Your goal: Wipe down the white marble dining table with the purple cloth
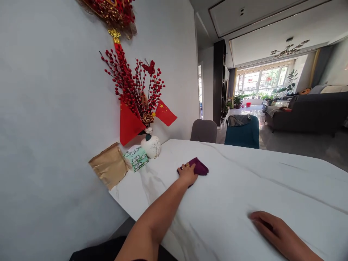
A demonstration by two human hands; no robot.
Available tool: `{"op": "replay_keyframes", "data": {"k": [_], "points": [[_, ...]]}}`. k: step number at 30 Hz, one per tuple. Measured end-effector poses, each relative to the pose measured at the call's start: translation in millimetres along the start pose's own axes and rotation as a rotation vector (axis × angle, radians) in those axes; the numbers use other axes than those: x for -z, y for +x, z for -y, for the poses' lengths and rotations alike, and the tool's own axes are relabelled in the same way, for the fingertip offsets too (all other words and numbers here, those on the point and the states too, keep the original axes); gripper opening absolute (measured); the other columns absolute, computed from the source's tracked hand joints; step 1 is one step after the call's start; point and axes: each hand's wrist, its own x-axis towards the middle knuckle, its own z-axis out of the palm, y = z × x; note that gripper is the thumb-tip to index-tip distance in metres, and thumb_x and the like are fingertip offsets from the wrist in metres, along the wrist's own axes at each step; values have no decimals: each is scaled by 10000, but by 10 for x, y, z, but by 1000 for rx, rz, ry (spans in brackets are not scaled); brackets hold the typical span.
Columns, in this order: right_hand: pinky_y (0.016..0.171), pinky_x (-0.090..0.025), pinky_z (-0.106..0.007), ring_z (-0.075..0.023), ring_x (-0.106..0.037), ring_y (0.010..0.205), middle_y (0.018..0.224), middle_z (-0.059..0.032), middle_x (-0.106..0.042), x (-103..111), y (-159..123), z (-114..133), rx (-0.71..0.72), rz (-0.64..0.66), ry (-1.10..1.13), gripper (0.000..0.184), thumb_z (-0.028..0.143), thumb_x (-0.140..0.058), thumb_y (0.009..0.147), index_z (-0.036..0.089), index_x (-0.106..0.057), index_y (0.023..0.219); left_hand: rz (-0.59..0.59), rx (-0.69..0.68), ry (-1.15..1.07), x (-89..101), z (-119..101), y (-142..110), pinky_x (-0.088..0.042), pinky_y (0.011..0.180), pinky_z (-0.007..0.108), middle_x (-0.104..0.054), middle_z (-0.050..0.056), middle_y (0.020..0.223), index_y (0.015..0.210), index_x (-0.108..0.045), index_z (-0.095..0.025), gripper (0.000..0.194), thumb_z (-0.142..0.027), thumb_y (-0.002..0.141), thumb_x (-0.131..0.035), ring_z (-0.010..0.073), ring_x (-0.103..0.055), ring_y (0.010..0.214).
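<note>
My left hand [188,173] lies palm down on a folded purple cloth [200,167], its fingers gripping and pressing it on the white marbled table [228,192]. Part of the cloth sticks out to the right of the hand, and the rest is hidden beneath it. A ring shows on one finger. Nearer to me, at the lower right, my right hand [272,230] hovers at or just over the tabletop. It is loosely curved, with a gap between thumb and forefinger and nothing in it. Its fingertips are blurred.
Along the wall at the left stand a brown paper bag [109,166], a green tissue box [137,159] and a white vase [151,146] with red berry branches and two red flags. Beyond the far table edge are a grey chair [203,131] and a teal chair [241,134].
</note>
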Motion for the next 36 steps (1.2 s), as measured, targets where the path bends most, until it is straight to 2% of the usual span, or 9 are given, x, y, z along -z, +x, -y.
{"op": "replay_keyframes", "data": {"k": [2, 6, 11, 16, 20, 24, 28, 32, 36], "points": [[779, -622, -333, -257, -724, 879, 998, -64, -782, -9, 9, -30, -12, 33, 3, 464, 630, -505, 943, 264, -772, 1039, -17, 107, 10, 39, 380, 88, -346, 1077, 678, -441, 192, 1570, 1568, -426, -300, 730, -507, 874, -516, 455, -397, 1415], [873, -622, -342, -278, -733, 976, 1079, -81, -780, -8, 22, -95, -32, 80, 31, 448, 614, -552, 941, 253, -769, 1092, -57, 264, 36, 103, 1102, 170, -369, 1065, 640, -484, 186, 1523, 1558, -427, -311, 687, -483, 896, -489, 427, -448, 1371], [903, -622, -342, -297, -728, 1028, 1098, -90, -778, -2, 33, -114, -59, 88, 44, 454, 630, -569, 933, 260, -775, 1094, -61, 442, 66, 157, 1846, 162, -364, 1070, 647, -491, 188, 1517, 1559, -432, -291, 679, -471, 907, -485, 430, -447, 1374], [884, -622, -331, -283, -730, 997, 1062, -71, -781, -5, 72, -132, -49, 99, 27, 433, 618, -561, 942, 273, -781, 1082, -62, 549, 75, 201, 2350, 92, -353, 1086, 650, -467, 175, 1551, 1561, -425, -302, 666, -486, 922, -472, 433, -426, 1406], [845, -618, -328, -267, -727, 958, 1066, -62, -780, -15, 100, -150, -43, 102, 15, 424, 607, -544, 948, 275, -775, 1076, -70, 605, 65, 230, 2540, 24, -356, 1083, 655, -440, 185, 1575, 1563, -415, -302, 684, -535, 922, -468, 448, -420, 1415], [784, -599, -345, -247, -708, 866, 980, -53, -771, -21, 105, -49, -27, 90, -34, 420, 587, -485, 976, 274, -750, 1064, -61, 629, 53, 268, 2523, -44, -386, 1058, 650, -454, 193, 1564, 1586, -375, -297, 724, -558, 916, -463, 446, -452, 1394], [708, -531, -348, -221, -640, 749, 830, -24, -719, -14, 104, 85, -8, 105, -118, 391, 510, -391, 1023, 282, -707, 990, -67, 631, 87, 313, 2257, -165, -423, 1031, 624, -469, 199, 1549, 1595, -358, -280, 748, -555, 905, -456, 448, -471, 1378], [707, -492, -365, -217, -614, 736, 838, -23, -709, -17, 106, 102, 16, 110, -143, 350, 436, -373, 1020, 278, -684, 986, -65, 557, 126, 310, 1710, -360, -427, 1015, 617, -519, 207, 1496, 1572, -410, -265, 722, -540, 905, -448, 444, -492, 1345], [772, -500, -397, -234, -641, 822, 941, -47, -735, -30, 87, 84, 75, 117, -123, 309, 388, -397, 990, 265, -681, 986, -63, 390, 130, 224, 877, -614, -416, 1019, 593, -518, 178, 1504, 1552, -462, -293, 687, -524, 904, -456, 427, -484, 1336]]}}
